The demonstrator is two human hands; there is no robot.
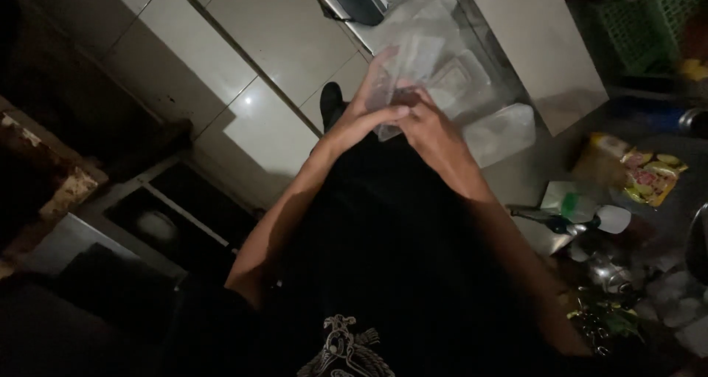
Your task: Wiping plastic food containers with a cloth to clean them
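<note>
Holding a clear bag (424, 67) between both hands, left hand (366, 111) and right hand (430, 126) pinching its lower edge.
Bag is thin, see-through, crinkled, rising above the fingers.

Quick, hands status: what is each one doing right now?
Left hand: closed on the clear plastic bag, fingers gripping its lower edge.
Right hand: closed on the same bag, pinching it beside the left.

Clear plastic bag (435, 67), crumpled, thin, raised before the chest
</note>
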